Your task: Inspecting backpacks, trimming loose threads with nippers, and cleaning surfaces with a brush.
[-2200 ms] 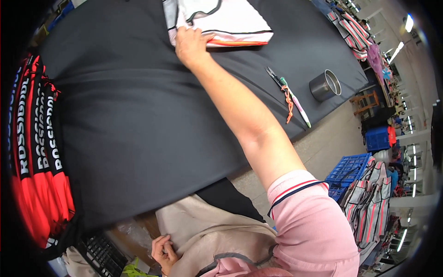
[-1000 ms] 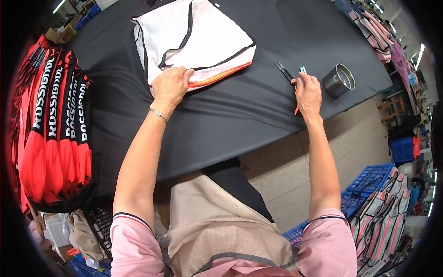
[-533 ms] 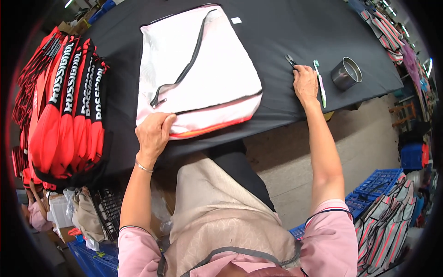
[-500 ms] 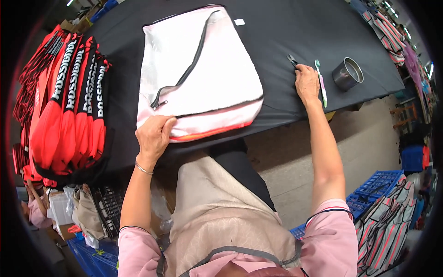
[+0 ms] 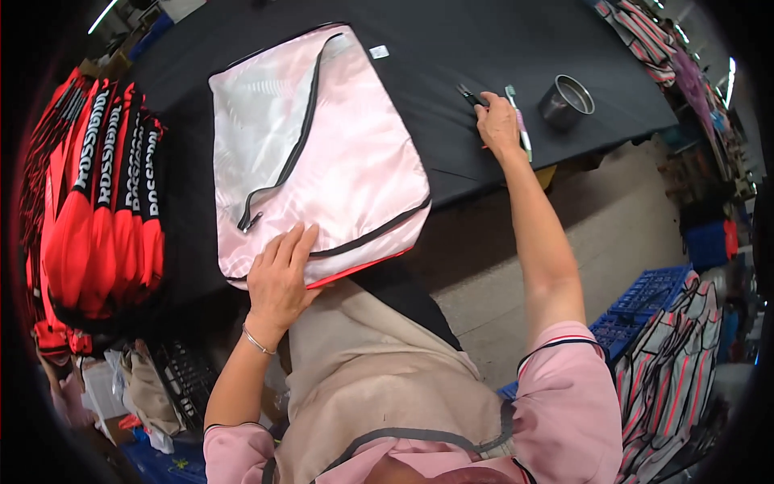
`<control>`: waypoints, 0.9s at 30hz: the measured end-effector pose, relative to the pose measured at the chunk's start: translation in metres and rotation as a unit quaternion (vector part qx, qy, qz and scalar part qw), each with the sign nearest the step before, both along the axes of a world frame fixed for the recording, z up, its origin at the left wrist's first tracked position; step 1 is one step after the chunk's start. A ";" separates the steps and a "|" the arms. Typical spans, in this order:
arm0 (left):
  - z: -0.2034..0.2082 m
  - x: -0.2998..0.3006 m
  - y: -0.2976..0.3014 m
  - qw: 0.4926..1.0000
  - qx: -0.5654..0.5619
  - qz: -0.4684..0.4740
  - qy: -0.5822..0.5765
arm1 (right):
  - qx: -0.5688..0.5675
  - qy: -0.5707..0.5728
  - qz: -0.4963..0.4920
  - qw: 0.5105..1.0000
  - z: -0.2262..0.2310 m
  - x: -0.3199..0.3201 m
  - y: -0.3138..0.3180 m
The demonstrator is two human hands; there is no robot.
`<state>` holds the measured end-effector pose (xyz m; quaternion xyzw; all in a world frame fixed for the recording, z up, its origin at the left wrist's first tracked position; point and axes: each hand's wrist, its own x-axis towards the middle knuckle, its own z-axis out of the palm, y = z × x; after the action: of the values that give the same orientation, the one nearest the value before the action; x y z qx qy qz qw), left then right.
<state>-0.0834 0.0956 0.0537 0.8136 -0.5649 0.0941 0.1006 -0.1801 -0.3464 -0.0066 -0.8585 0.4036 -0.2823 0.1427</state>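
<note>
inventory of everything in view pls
table: one, black, centre
zippered bag: one, pale pink, on table
label: one, white, bag's upper right edge
thread snips: one pair, dark, right of bag
toothbrush: one, green, white and pink, beside snips
cup: one, grey metal, right of toothbrush
fabric pieces: several, red and black, left
striped pieces: several, grey and coral, right
crates: at least two, blue, lower right
apron: one, beige, bottom
bracelet: one, silver, left wrist
left hand: one, bare, on bag
right hand: one, bare, at snips

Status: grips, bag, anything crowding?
Left grip spread on near edge of pale-pink fabric bag. Bag flat, black zipper slanting across. Right grip at small black snips, hold unclear. White-pink toothbrush close alongside; grey metal cup beyond.
</note>
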 end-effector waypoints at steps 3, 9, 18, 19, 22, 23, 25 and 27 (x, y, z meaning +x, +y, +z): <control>-0.019 0.006 0.000 0.999 -0.012 0.013 -0.038 | 0.013 -0.004 -0.012 1.000 0.007 -0.005 0.005; 0.022 0.035 -0.003 0.978 -0.197 -0.015 0.062 | -0.052 0.073 0.023 0.996 0.005 0.008 0.005; 0.154 0.081 0.058 0.778 -0.521 0.058 0.347 | 0.008 0.016 0.036 0.999 -0.009 -0.012 0.003; 0.159 0.082 0.061 0.723 -0.570 0.027 0.390 | 0.003 0.001 0.032 0.999 -0.011 -0.017 0.004; 0.159 0.091 0.071 0.667 -0.608 0.008 0.430 | 0.088 -0.082 0.026 0.992 -0.005 -0.028 0.004; 0.155 0.094 0.072 0.642 -0.625 0.030 0.443 | 0.135 -0.096 0.013 0.986 0.006 -0.031 0.012; 0.145 0.099 0.072 0.629 -0.628 0.039 0.457 | 0.168 -0.111 0.011 0.979 0.017 -0.035 0.016; 0.141 0.102 0.070 0.620 -0.620 0.103 0.469 | 0.200 -0.198 0.038 0.959 0.009 -0.044 0.005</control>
<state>0.0184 0.1659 0.1944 0.5448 -0.1606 0.0376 0.8222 -0.2243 -0.3412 0.0022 -0.7536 0.3830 -0.3548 0.3994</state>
